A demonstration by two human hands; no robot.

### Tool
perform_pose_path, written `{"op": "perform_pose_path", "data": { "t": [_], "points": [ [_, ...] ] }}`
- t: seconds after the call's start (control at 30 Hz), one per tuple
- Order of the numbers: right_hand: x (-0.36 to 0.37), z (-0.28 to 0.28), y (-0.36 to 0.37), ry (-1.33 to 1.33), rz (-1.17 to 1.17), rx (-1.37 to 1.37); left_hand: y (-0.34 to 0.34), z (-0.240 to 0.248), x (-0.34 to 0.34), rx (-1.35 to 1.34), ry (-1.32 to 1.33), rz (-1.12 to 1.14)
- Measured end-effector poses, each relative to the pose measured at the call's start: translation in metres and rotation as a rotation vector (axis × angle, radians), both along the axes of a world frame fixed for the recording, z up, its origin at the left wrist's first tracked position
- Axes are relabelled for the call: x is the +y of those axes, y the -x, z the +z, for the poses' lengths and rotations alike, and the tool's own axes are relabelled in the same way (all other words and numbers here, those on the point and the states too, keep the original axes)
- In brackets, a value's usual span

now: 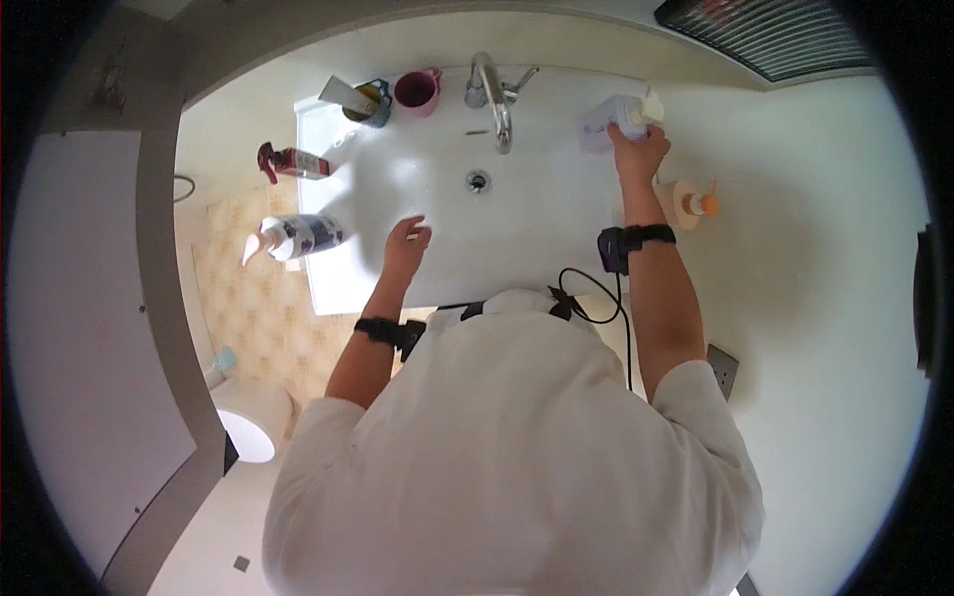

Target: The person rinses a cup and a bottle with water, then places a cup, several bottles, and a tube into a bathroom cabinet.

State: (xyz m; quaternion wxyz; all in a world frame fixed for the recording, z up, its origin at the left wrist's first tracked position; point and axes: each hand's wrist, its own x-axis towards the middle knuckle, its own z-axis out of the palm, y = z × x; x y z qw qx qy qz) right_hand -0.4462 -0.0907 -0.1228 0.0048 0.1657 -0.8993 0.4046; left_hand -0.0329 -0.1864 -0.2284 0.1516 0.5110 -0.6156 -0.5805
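Note:
At the back right of the white sink [537, 238], my right hand [642, 157] has its fingers around a pale lavender pump bottle [598, 121] with a cream pump head. Part of the bottle is hidden behind the fingers. My left hand [404, 248] hovers over the front left of the basin, its fingers loosely bent with a gap between them and nothing visible in them. A peach bottle with an orange pump [686, 205] stands just right of my right forearm. The chrome faucet [489, 94] is at the back middle, above the drain [478, 181].
Along the back left are a maroon cup [417, 93] and a teal cup [374, 107] holding a white tube [346, 96]. A red spray bottle [294, 163] and a white patterned pump bottle [296, 237] line the left edge. A black cable [626, 328] hangs from my right wrist strap.

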Motion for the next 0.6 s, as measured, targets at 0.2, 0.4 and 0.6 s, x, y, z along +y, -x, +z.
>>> {"op": "perform_pose_path", "data": {
  "t": [0.2,0.4,0.6],
  "points": [
    [0.011,-0.009,-0.077,0.334,0.109,-0.714,0.072,0.019,-0.020,0.220,-0.276,0.004],
    [0.003,-0.036,-0.115,0.533,0.340,-1.164,0.125,0.051,-0.031,0.266,-0.734,0.225],
    [0.003,-0.027,-0.112,0.563,0.433,-1.309,0.118,0.025,-0.039,0.481,-0.853,0.241]
  ]
}}
